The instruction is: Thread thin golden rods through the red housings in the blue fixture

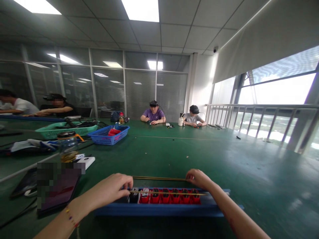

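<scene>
My left hand [112, 188] is closed, thumb and fingers pinching the left end of a thin brass-coloured strip [164, 193]. This strip crosses above a row of several red blocks with dark tops [165, 199]; a black block [134, 198] sits at the row's left end. The blocks are in a long blue channel-shaped rail [159, 210]. Beyond the rail, thin brass-coloured strips [159, 179] run sideways. My right hand [198, 178] is closed at their right end, fingers curled. Their left end passes behind my left hand's fingers.
On the left are a dark tablet [59, 191], a white device [87, 162], a lidded jar [67, 147], a blue basket [109, 135] and a green basket [66, 130]. Several people sit around the green table [216, 156], each with their own work. A railing [259, 119] runs along the window.
</scene>
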Motion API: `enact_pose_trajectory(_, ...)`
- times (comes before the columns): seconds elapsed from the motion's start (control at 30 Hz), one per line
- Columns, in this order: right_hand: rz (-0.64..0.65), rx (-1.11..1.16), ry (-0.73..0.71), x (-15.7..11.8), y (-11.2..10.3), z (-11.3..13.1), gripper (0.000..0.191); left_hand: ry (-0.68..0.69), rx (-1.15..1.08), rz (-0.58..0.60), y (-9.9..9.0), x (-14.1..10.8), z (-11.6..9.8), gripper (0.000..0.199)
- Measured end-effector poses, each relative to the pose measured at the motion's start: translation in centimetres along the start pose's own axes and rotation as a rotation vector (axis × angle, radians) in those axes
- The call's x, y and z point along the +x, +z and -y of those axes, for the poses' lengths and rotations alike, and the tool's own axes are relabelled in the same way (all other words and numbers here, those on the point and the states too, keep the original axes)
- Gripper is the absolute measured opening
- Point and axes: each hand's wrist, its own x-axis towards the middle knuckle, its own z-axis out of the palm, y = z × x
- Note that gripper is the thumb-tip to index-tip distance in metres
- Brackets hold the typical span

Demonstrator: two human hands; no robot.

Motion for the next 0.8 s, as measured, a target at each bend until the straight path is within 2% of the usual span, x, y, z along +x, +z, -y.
enact_pose_trajectory(0.1, 0.001, 0.006, 0.003, 0.0, 0.0, 0.0, 0.018, 0.047, 0.006, -0.023, 0.0, 0.1, 0.1, 0.013)
enact_pose_trajectory(0.2, -0.005, 0.018, 0.011, 0.1, 0.1, -0.1, 0.019, 0.082, 0.030, -0.069, -1.0, 0.3, 0.2, 0.016)
enact_pose_trajectory(0.37, -0.058, 0.051, 0.061, 0.2, 0.3, -0.4, 0.033, 0.068, 0.054, -0.154, -1.9, 1.6, 1.4, 0.018)
enact_pose_trajectory(0.47, -0.065, 0.108, 0.072, 0.3, 0.3, -0.5, 0.038, 0.063, 0.050, -0.152, -1.1, 3.3, 2.5, 0.020)
enact_pose_trajectory(0.57, -0.075, 0.155, 0.081, 0.2, 0.2, -0.4, 0.040, 0.070, 0.035, -0.088, 0.4, 5.0, 3.5, 0.019)
enact_pose_trajectory(0.67, -0.091, 0.146, 0.087, 0.0, 0.1, -0.5, 0.033, 0.075, 0.008, -0.039, 1.6, 6.1, 4.3, 0.019)
enact_pose_trajectory(0.8, -0.087, 0.201, 0.082, -0.1, 0.2, -1.1, 0.026, 0.070, -0.004, -0.009, 2.3, 6.4, 5.2, 0.020)
